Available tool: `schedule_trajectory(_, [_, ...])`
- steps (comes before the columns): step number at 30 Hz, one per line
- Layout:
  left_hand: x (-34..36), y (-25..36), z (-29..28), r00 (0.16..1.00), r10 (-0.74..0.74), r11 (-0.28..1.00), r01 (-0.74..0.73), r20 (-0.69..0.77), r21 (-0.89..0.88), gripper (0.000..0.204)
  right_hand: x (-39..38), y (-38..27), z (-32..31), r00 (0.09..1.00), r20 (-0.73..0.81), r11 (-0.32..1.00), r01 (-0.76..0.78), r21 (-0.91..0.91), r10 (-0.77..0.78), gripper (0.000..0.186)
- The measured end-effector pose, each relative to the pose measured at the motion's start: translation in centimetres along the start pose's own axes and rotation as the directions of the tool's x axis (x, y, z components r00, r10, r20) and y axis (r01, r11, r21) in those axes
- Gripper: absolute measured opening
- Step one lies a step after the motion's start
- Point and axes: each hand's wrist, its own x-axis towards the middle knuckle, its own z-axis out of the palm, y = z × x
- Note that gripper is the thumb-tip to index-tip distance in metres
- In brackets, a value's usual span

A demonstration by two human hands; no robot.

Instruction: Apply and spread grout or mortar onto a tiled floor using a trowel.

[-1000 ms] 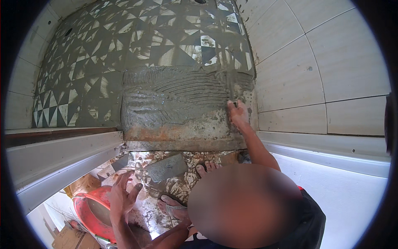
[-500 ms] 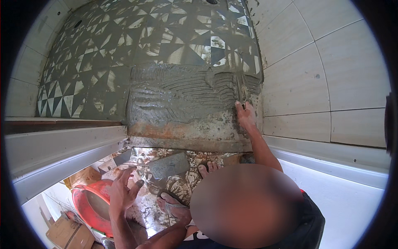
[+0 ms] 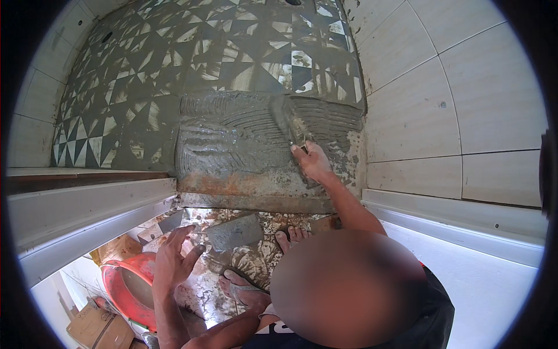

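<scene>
We see our right hand with its fingers wrapped around a trowel — the tool rests on ridged mortar, near the patterned tiles. Our left hand hangs with fingers released and spread, beside a red tub — a grey slab lies near it.

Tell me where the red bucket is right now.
In the head view, the red bucket is at the lower left, just left of the left hand and forearm, with a cardboard box below it.
</scene>
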Motion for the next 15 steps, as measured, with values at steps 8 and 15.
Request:
schedule_trajectory(8, [-2.2,-0.8,0.0,0.984,-0.176,0.983,0.176,0.007,-0.057,0.054,-2.3,-1.3,-4.0,0.924,0.040,0.891,-0.379,0.252,0.382,0.066])
schedule_trajectory(15, [-2.5,-1.2,0.4,0.979,-0.201,0.979,0.202,0.016,-0.024,0.057,-1.3,-5.5,-1.6,0.925,0.071,0.850,-0.372,0.374,0.374,0.047])
